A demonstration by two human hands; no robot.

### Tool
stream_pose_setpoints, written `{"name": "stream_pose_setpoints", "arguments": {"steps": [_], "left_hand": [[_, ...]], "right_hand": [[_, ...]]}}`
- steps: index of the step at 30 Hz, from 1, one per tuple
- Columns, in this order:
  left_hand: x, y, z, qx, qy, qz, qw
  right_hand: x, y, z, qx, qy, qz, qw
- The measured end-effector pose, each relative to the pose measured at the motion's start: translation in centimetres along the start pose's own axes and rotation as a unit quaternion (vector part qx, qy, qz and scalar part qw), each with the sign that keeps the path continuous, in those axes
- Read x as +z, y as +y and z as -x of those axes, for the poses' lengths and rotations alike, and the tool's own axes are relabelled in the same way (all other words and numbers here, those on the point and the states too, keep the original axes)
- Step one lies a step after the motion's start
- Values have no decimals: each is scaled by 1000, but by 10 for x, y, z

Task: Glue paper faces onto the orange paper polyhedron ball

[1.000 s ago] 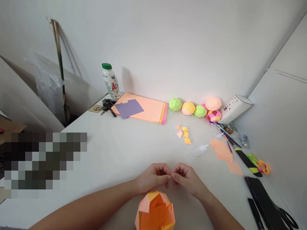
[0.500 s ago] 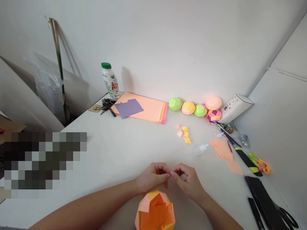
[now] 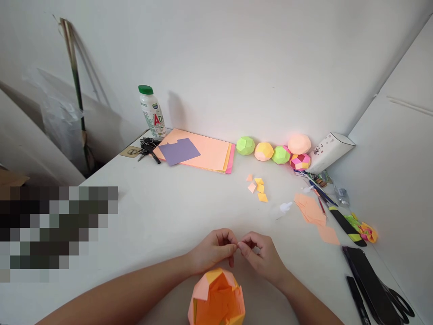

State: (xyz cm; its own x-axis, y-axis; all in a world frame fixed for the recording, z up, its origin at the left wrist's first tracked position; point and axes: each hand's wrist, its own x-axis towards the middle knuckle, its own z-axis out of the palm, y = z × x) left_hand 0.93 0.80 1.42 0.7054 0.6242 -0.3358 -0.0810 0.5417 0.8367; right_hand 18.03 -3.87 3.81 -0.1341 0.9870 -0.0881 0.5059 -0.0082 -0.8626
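Note:
My left hand [image 3: 216,249] and my right hand [image 3: 259,253] meet above the white table, thumbs and forefingers pinched with the tips touching. Whatever lies between the fingertips, if anything, is too small to make out. Just below them, at the bottom edge of view, stands a folded paper ball [image 3: 216,298] in peach, yellow and orange, with an opening on top showing its orange inside. Beyond the right hand lie several small yellow and peach paper pieces [image 3: 260,188] and a small white glue bottle [image 3: 285,207].
Finished paper balls [image 3: 264,151] line the wall beside a white carton [image 3: 329,153]. Stacked paper sheets [image 3: 206,149], keys [image 3: 149,148] and a green-capped bottle [image 3: 152,110] stand back left. At right are peach squares [image 3: 309,210], a cutter [image 3: 348,225], a black case [image 3: 368,284] and scissors [image 3: 399,302].
The whole view has shifted slightly, so things appear a little further left. Both hands keep the same pinch, and the paper ball stays in its place below them.

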Motion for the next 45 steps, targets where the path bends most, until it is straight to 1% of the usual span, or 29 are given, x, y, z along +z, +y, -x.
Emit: {"name": "stream_pose_setpoints", "arguments": {"steps": [2,4,7,11,14,16,19,22,24,31,36,41,45], "left_hand": [[1,1,0,-2,1,0,1000],[1,2,0,-1,-4,5,1000],[1,3,0,4,-8,9,1000],[2,4,0,1,7,-3,1000],[3,5,1,-4,13,-3,1000],[3,6,1,-6,11,0,1000],[2,5,2,-5,4,3,1000],[1,5,2,-2,-5,5,1000],[1,5,2,1,-7,5,1000],[2,6,2,5,-3,20,1000],[3,4,0,5,12,23,1000],[3,3,0,10,7,15,1000],[4,3,1,1,16,-4,1000]], "right_hand": [[-1,-1,0,13,-2,-9,1000],[-1,-1,1,10,0,-1,1000],[0,2,1,-11,9,36,999],[2,3,2,-46,28,91,994],[3,2,2,-61,31,101,992],[2,1,1,-47,19,76,996],[-1,2,-1,22,-37,-12,999],[-5,6,-3,91,-91,-88,988],[-7,9,-5,112,-103,-115,982],[-11,13,-8,129,-99,-143,976],[-10,15,-9,134,-98,-164,973],[-9,16,-9,134,-99,-147,975],[-8,17,-8,125,-100,-132,978]]}}
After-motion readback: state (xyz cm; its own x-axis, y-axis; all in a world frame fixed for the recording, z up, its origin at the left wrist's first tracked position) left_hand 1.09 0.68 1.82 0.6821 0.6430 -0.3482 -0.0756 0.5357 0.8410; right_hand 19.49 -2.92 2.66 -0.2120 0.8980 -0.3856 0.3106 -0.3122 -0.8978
